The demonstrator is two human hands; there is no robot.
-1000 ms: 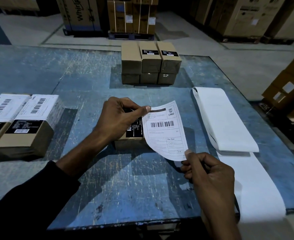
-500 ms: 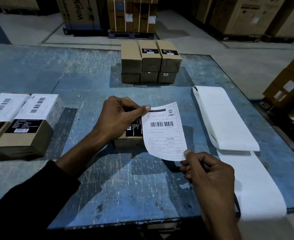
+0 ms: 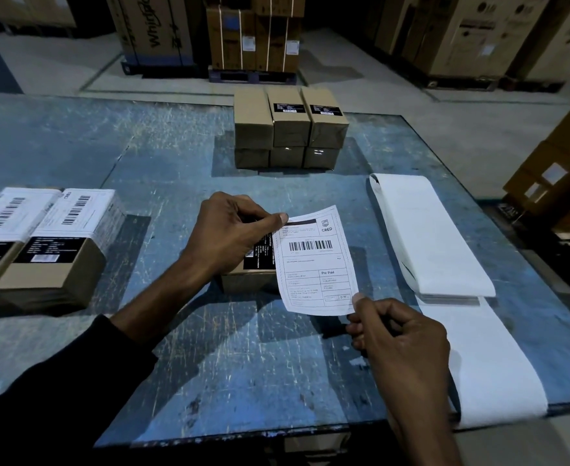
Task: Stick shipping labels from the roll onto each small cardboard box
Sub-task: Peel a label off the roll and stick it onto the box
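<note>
Label (image 3: pixel 313 260) has swung squarer over the last second, now hangs just above the small box (image 3: pixel 248 280) mid-table. Left hand (image 3: pixel 229 235) pinches its top corner, right hand (image 3: pixel 397 334) pinches the bottom corner. Nearly aligned; not yet pressed down.

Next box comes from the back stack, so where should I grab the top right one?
Take the top right box across its long side faces from above. Its right face is open and it stands tall on the stack; the neighbour touches its left face, so slide it right first.

Scratched blue table (image 3: pixel 142 156); strapped pallet cartons (image 3: pixel 253 31) and big cardboard boxes (image 3: pixel 471 31) behind.
</note>
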